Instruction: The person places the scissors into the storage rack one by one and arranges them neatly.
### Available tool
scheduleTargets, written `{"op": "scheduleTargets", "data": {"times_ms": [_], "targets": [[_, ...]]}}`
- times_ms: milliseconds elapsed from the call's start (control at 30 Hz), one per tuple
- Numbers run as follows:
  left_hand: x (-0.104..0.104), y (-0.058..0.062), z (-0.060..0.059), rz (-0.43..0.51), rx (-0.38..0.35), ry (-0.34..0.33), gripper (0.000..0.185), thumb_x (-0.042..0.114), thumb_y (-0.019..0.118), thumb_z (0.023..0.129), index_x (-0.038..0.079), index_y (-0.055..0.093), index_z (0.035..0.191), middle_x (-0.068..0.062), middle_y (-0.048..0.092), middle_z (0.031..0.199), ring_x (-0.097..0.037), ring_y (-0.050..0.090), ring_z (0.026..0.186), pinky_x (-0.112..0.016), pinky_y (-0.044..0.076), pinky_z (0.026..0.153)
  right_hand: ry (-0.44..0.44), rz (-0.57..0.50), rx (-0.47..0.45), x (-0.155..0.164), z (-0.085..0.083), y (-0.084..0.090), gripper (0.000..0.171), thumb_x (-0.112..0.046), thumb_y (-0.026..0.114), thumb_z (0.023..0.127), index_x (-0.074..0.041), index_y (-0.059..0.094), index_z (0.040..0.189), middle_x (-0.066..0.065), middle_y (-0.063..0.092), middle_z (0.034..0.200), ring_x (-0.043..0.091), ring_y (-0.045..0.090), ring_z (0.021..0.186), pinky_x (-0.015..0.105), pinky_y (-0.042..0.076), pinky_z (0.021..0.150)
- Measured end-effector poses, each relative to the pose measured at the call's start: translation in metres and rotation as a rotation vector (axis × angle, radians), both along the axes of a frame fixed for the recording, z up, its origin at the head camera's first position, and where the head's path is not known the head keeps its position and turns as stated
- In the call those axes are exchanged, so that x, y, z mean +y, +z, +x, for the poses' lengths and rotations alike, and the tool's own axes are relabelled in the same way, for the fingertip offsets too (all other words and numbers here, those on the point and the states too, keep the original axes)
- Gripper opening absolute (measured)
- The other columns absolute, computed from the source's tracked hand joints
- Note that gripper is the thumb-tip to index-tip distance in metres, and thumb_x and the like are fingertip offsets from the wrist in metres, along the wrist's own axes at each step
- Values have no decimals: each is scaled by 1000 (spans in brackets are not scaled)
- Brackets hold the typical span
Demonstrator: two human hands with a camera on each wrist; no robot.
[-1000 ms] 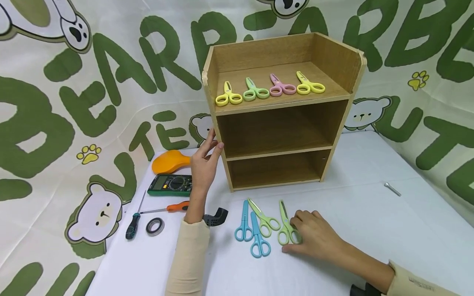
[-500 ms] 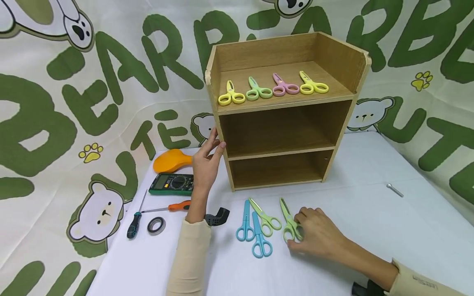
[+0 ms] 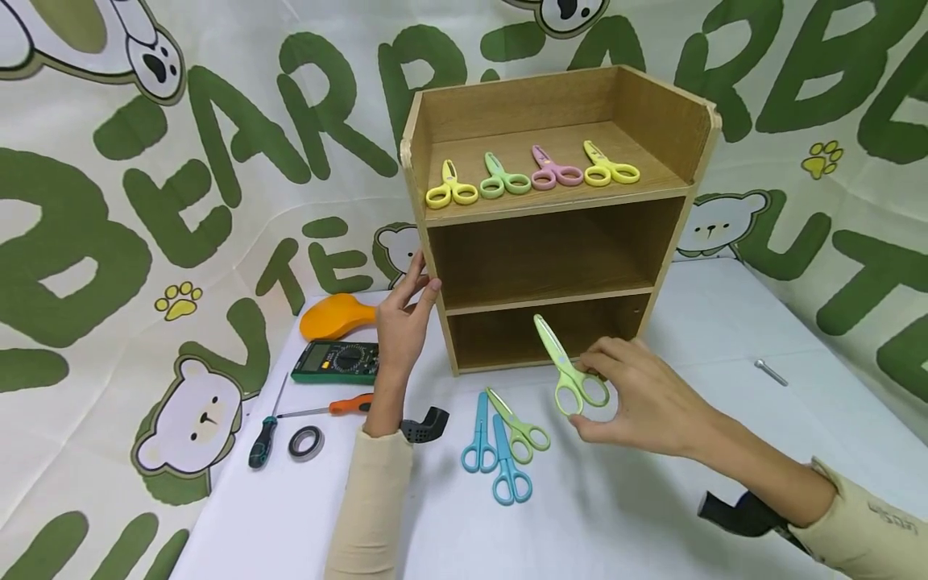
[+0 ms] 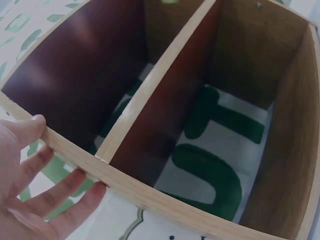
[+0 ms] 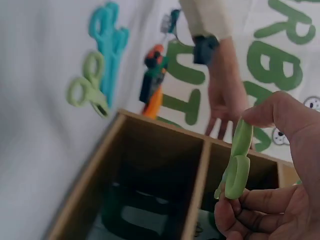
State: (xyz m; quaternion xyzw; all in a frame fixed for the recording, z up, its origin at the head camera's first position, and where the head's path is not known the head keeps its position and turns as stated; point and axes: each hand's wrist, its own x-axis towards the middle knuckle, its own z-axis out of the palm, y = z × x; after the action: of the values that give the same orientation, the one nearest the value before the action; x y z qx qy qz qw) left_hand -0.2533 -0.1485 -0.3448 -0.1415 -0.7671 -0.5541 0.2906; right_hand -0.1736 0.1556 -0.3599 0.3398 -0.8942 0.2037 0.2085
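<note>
In the head view, my right hand [image 3: 645, 395] pinches light green scissors [image 3: 555, 348] by the handle loops, with the blades pointing up and away. They are held above the table, in front of the lowest compartment of a wooden shelf [image 3: 558, 206]. My left hand [image 3: 402, 330] rests on the shelf's left side; the left wrist view shows its thumb on the front edge and its spread fingers along the outer face. Two blue scissors [image 3: 502, 441] and other light green scissors [image 3: 506, 409] lie on the table. Yellow [image 3: 596, 155], green [image 3: 496, 165] and pink scissors [image 3: 542, 159] lie along the top shelf.
Left of the shelf lie an orange paddle-shaped thing [image 3: 329, 316], a green-cased multimeter [image 3: 336, 362], an orange-handled screwdriver [image 3: 351, 403], a dark-handled screwdriver [image 3: 261, 443] and a roll of tape [image 3: 293, 443]. A metal bolt [image 3: 770, 372] lies at the right. Printed cloth hangs behind.
My right hand has lifted the light green scissors off the table and carried them up and forward towards the shelf. My left hand keeps its place on the shelf's side.
</note>
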Motion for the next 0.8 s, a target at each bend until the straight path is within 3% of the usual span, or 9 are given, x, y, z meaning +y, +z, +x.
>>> {"op": "scheduleTargets", "data": {"times_ms": [300, 667, 800], "targets": [[-2, -3, 0, 12, -1, -2, 50, 9, 64, 99, 6, 50, 146, -10, 56, 143, -29, 62, 119, -48, 56, 91, 59, -14, 23, -21, -38, 34, 45, -40, 85, 65, -9, 72, 94, -2, 63, 92, 13, 52, 80, 33, 39, 70], [-2, -5, -1, 13, 13, -15, 50, 12, 66, 98, 7, 50, 146, -8, 55, 144, -27, 63, 119, -42, 57, 91, 7, 50, -115, -59, -90, 55, 52, -45, 79, 70, -3, 74, 101, 7, 65, 99, 19, 55, 81, 38, 42, 77], [-3, -5, -1, 14, 28, -14, 50, 11, 66, 98, 7, 51, 146, -10, 56, 143, -27, 63, 118, -42, 57, 90, -13, 75, -174, -78, -110, 61, 51, -45, 77, 71, -4, 73, 101, 7, 65, 94, 21, 55, 81, 37, 45, 74]]}}
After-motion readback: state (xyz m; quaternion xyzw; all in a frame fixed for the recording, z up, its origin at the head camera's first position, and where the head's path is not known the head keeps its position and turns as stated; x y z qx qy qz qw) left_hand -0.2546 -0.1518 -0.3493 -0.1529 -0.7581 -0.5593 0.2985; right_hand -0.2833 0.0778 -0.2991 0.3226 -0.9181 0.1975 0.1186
